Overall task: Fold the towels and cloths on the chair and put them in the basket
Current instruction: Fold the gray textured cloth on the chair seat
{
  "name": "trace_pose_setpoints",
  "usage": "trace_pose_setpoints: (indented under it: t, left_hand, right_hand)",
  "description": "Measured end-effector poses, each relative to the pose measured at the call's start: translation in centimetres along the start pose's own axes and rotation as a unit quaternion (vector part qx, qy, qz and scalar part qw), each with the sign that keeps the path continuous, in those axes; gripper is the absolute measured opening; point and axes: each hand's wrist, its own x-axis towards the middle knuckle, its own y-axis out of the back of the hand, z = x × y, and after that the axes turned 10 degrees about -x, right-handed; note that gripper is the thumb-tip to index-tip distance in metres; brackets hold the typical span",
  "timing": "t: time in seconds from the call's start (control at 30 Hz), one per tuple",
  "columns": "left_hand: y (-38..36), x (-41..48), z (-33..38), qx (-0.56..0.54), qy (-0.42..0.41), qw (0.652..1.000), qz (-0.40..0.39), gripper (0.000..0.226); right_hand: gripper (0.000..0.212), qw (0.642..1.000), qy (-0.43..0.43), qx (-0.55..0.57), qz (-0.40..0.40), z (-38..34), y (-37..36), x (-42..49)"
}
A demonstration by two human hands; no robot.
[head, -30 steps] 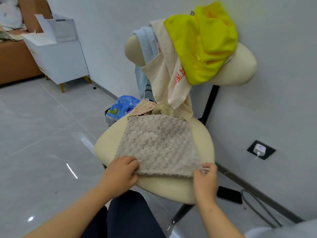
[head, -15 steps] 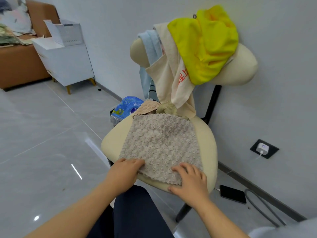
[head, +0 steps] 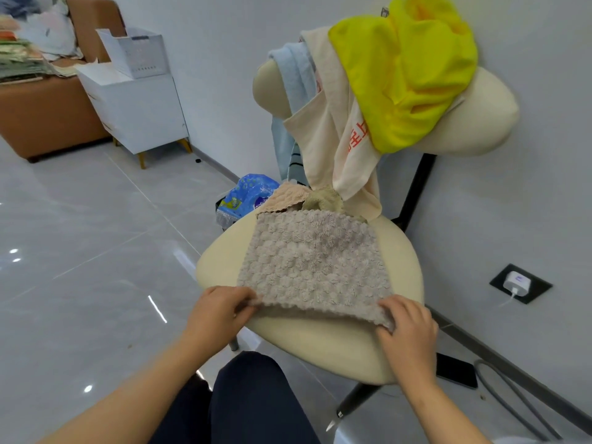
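A grey bubble-textured cloth lies spread on the cream seat of the chair. My left hand pinches its near left corner and my right hand pinches its near right corner; the near edge is lifted a little off the seat. Behind it on the seat lie a peach cloth and an olive cloth. Over the chair back hang a yellow cloth, a beige towel with red lettering and a light blue towel. A white basket stands on a white cabinet at far left.
A blue plastic package sits in a dark bin on the floor left of the chair. A black phone and a grey cable lie on the floor at right, below a wall socket with a charger. A brown sofa stands beyond the cabinet.
My right hand, flat on the cloth half a second ago, has shifted right and taken the near right corner. Both hands now raise the cloth's near edge off the seat.
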Motion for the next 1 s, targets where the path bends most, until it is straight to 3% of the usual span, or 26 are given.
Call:
trace_pose_setpoints:
  t: [0.13, 0.23, 0.33, 0.4, 0.5, 0.6, 0.73, 0.93, 1.0]
  left_hand:
    - [0.6, 2.1, 0.1, -0.168, 0.118, 0.975, 0.085, 0.018]
    - [0.3, 4.2, 0.4, -0.229, 0.164, 0.954, 0.107, 0.018]
    - [-0.6, 5.6, 0.1, -0.196, 0.166, 0.965, 0.055, 0.012]
    - [-1.5, 5.3, -0.4, -0.133, 0.146, 0.980, -0.007, 0.024]
    - [-2.8, 4.7, -1.5, -0.006, 0.087, 0.996, -0.036, 0.046]
    - [-3.0, 5.1, -1.5, 0.041, 0.124, 0.991, -0.029, 0.037]
    - [-2.5, 6.1, -1.2, 0.062, 0.122, 0.989, -0.045, 0.027]
    - [0.5, 5.5, 0.4, -0.014, 0.100, 0.995, -0.021, 0.019]
    - [1.7, 4.7, 0.9, -0.040, 0.091, 0.994, -0.044, 0.016]
  right_hand:
    - [0.023, 0.992, -0.075, 0.099, -0.007, -0.1, 0.0, 2.4]
    - [0.008, 0.967, -0.122, 0.214, -0.063, -0.6, -0.1, 4.0]
    - [0.016, 0.968, -0.082, 0.188, -0.146, -0.7, -0.7, 4.6]
    - [0.032, 0.978, -0.057, 0.142, -0.140, -0.7, -1.5, 4.5]
    - [0.009, 0.986, -0.050, 0.072, -0.142, -0.9, -2.1, 4.6]
    - [0.039, 0.982, -0.074, 0.001, -0.175, -1.4, -2.4, 5.0]
    - [0.026, 0.978, -0.064, -0.063, -0.188, -2.3, -2.1, 5.5]
    - [0.014, 0.985, -0.055, 0.047, -0.158, -2.1, 0.0, 4.9]
    - [0.016, 0.974, -0.060, 0.109, -0.190, -1.7, 1.3, 4.2]
